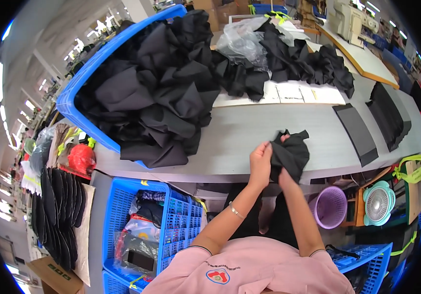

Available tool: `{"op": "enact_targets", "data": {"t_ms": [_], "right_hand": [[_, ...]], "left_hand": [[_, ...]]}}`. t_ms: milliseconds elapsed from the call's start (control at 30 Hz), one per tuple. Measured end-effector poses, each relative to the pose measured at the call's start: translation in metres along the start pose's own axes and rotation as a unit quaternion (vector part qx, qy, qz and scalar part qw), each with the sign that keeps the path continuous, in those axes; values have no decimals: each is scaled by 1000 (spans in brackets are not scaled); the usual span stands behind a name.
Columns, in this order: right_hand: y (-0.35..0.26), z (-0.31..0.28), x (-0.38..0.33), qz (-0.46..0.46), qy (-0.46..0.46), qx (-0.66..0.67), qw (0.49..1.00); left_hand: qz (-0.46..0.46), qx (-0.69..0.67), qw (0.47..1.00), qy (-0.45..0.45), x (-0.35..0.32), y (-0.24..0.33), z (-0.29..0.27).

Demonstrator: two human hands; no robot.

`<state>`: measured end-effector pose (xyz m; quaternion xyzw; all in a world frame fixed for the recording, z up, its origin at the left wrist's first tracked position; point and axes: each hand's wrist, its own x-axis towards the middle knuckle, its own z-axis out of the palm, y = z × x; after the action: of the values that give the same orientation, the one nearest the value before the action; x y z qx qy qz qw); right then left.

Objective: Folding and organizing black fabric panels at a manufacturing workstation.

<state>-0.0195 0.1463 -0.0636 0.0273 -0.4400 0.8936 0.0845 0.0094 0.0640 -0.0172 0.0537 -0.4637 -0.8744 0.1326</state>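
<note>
Head view: the person stands at the near edge of a long grey worktable [249, 132], both forearms coming up from the lower edge. The left hand [261, 156] is closed on the left side of a small black fabric piece [292, 153], fingers pinched over its edge. The right hand [283, 172] sits under and behind the same piece, mostly hidden by the cloth; it appears clamped on the lower fold, though the fingertips cannot be made out. The piece is lifted just above the near table edge, crumpled, not laid flat. A thin bracelet [235, 211] shows on the left wrist.

Left and far-left on the table: a large blue plastic crate [81, 85], tipped, spilling a heap of black fabric [159, 93] onto the surface. Far centre: a clear plastic bag [242, 44] and a second run of black pieces [313, 63] lying across white paper sheets [293, 93]. Right: flat stacks of black cut panels [357, 132], well apart from the hands. Below the table: a blue lattice basket [171, 215], a purple wastebasket [329, 207], a small teal fan [379, 202].

Risk, as judged: the piece is held over the table edge, so a loosened pinch could drop it toward the floor or the wastebasket. The tipped heap looks loose and could slide further toward the working area, mixing pieces.
</note>
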Motion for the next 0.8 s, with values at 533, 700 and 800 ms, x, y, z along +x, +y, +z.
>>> {"op": "enact_targets", "data": {"t_ms": [533,700,800], "right_hand": [[-120,15,-86,-242,-47,-507,826],[-110,-13,-55,-221,31,-440,870],[-98,-65,-57,75,-68,-187,977]], "left_hand": [[193,312,923,-116,-31,66,16],[210,296,921,-139,-73,68,30],[194,309,927,-85,-65,73,20]]}}
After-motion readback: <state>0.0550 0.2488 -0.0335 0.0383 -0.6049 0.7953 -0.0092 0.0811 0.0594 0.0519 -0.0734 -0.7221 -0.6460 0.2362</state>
